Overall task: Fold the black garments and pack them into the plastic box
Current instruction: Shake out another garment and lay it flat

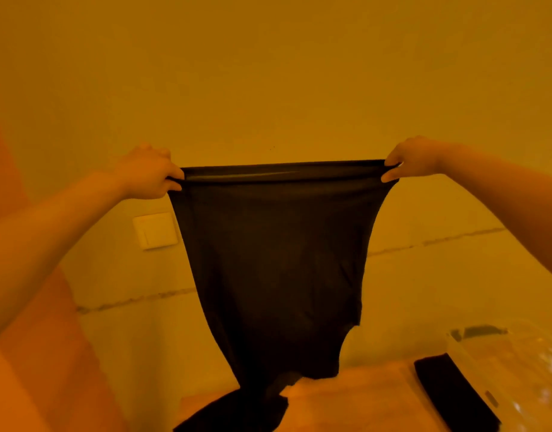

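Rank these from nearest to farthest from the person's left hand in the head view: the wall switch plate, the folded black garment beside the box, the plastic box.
From the left hand:
1. Wall switch plate, just below the hand on the wall.
2. Folded black garment, low on the right.
3. Plastic box, far right, just beyond that garment.

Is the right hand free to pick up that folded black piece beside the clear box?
Probably not yet. The right hand pinches one end of the stretched black garment, the left hand the other. The folded black piece lies uncovered beside the plastic box.
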A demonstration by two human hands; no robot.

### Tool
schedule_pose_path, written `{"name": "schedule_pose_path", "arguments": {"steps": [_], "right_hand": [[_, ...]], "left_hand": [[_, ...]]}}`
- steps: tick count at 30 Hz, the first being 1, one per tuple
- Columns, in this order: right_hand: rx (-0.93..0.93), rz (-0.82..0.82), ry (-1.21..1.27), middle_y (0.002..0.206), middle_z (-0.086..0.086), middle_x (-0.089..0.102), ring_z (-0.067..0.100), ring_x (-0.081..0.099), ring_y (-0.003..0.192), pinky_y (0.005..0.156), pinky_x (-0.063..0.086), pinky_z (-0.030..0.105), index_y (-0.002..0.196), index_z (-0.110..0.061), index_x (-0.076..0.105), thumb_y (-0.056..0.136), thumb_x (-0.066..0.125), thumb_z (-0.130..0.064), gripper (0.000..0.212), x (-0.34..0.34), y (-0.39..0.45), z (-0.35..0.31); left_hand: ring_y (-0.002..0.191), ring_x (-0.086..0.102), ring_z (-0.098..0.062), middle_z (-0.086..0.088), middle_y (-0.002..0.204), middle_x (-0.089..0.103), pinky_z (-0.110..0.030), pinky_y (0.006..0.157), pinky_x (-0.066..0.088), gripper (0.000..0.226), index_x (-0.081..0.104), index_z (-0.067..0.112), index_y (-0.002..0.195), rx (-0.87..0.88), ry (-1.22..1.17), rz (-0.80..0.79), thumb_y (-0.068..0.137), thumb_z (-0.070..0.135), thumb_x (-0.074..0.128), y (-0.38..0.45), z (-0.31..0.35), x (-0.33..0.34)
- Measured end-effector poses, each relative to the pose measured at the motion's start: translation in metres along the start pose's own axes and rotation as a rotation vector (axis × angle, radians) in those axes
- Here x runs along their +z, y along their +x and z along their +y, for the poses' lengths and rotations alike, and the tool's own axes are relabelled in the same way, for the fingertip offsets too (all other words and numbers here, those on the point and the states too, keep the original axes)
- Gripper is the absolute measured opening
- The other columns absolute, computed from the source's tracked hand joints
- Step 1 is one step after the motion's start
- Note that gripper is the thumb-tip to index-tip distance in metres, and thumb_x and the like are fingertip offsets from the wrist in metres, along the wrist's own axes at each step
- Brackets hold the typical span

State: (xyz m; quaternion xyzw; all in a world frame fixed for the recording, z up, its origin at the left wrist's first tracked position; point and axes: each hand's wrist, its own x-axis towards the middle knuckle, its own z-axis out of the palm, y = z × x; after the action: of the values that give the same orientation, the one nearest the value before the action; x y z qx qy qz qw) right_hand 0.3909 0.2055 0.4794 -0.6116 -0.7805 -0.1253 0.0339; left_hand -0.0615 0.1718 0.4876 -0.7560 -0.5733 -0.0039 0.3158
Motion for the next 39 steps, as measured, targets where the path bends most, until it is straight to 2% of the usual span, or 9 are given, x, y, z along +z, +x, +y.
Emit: {"name": "schedule_pose_path", "arguments": {"steps": [2, 5, 12, 18, 20, 24, 28, 30, 39], "right_hand": [[0.015, 0.023, 0.039, 0.072, 0.003, 0.054, 0.027, 0.051, 0.082, 0.077, 0.035, 0.034, 0.069, -0.012, 0.057, 0.091, 0.050, -0.043, 0.039, -0.003, 0.002, -0.006], [0.027, 0.130, 0.169, 0.070, 0.007, 0.049, 0.027, 0.047, 0.082, 0.072, 0.033, 0.033, 0.078, -0.002, 0.059, 0.094, 0.049, -0.035, 0.038, -0.004, 0.006, -0.009], [0.020, 0.259, 0.113, 0.110, 0.019, 0.061, 0.035, 0.052, 0.106, 0.086, 0.038, 0.040, 0.114, -0.008, 0.061, 0.094, 0.051, -0.022, 0.026, -0.005, 0.011, -0.010], [0.029, 0.238, 0.045, 0.129, 0.014, 0.053, 0.034, 0.047, 0.119, 0.100, 0.031, 0.042, 0.120, -0.008, 0.058, 0.092, 0.055, -0.024, 0.033, -0.006, 0.014, -0.012], [-0.002, 0.262, 0.057, 0.129, 0.015, 0.051, 0.034, 0.046, 0.119, 0.098, 0.033, 0.043, 0.112, -0.004, 0.062, 0.090, 0.058, -0.021, 0.028, -0.006, 0.015, -0.010], [0.061, 0.245, 0.224, 0.106, 0.021, 0.059, 0.036, 0.052, 0.102, 0.084, 0.041, 0.041, 0.104, 0.003, 0.064, 0.089, 0.060, -0.016, 0.025, -0.005, 0.015, -0.010], [0.099, 0.235, 0.450, 0.064, 0.006, 0.053, 0.018, 0.047, 0.065, 0.056, 0.035, 0.029, 0.076, -0.001, 0.066, 0.084, 0.066, -0.018, 0.019, -0.005, 0.008, -0.014], [0.095, 0.230, 0.525, 0.060, 0.004, 0.051, 0.013, 0.044, 0.060, 0.053, 0.033, 0.027, 0.070, -0.001, 0.066, 0.083, 0.067, -0.020, 0.022, -0.004, 0.003, -0.013], [0.112, 0.200, 0.582, 0.055, 0.003, 0.047, 0.013, 0.041, 0.054, 0.051, 0.032, 0.024, 0.059, -0.004, 0.051, 0.080, 0.069, -0.009, 0.029, 0.000, 0.003, -0.007]], "left_hand": [[0.108, 0.047, -0.024, -0.010, 0.103, 0.058, -0.030, 0.085, 0.027, 0.031, 0.058, 0.022, 0.122, 0.000, 0.025, 0.038, 0.095, 0.031, 0.046, -0.001, 0.003, -0.003], [0.102, 0.050, -0.029, -0.012, 0.097, 0.059, -0.029, 0.079, 0.030, 0.030, 0.062, 0.017, 0.118, -0.065, -0.022, 0.076, 0.094, 0.031, 0.048, -0.004, 0.004, -0.007], [0.071, 0.047, -0.021, 0.001, 0.065, 0.049, -0.028, 0.061, 0.032, 0.030, 0.068, 0.013, 0.101, -0.159, -0.102, 0.097, 0.090, 0.037, 0.054, -0.006, -0.007, -0.004], [0.104, 0.047, -0.027, -0.006, 0.090, 0.060, -0.033, 0.076, 0.030, 0.029, 0.063, 0.018, 0.113, -0.215, -0.003, 0.025, 0.094, 0.034, 0.047, 0.001, -0.011, -0.005], [0.099, 0.050, -0.029, -0.006, 0.083, 0.057, -0.033, 0.074, 0.032, 0.026, 0.065, 0.015, 0.106, -0.227, -0.018, 0.067, 0.095, 0.030, 0.047, 0.000, -0.013, -0.004], [0.068, 0.050, -0.027, -0.009, 0.065, 0.053, -0.033, 0.059, 0.037, 0.025, 0.067, 0.002, 0.090, -0.277, -0.277, 0.128, 0.092, 0.023, 0.055, -0.003, -0.014, -0.001], [0.082, 0.053, -0.032, -0.019, 0.087, 0.060, -0.036, 0.067, 0.039, 0.023, 0.067, -0.001, 0.096, -0.290, -0.375, 0.132, 0.090, 0.018, 0.057, -0.004, -0.016, 0.005], [0.088, 0.053, -0.035, -0.022, 0.095, 0.060, -0.038, 0.072, 0.039, 0.023, 0.067, -0.003, 0.097, -0.299, -0.387, 0.132, 0.090, 0.017, 0.057, -0.005, -0.019, 0.010], [0.062, 0.053, -0.012, -0.003, 0.065, 0.060, -0.024, 0.056, 0.039, 0.015, 0.069, 0.005, 0.082, -0.433, -0.727, 0.085, 0.085, 0.019, 0.065, -0.009, -0.019, 0.011]]}}
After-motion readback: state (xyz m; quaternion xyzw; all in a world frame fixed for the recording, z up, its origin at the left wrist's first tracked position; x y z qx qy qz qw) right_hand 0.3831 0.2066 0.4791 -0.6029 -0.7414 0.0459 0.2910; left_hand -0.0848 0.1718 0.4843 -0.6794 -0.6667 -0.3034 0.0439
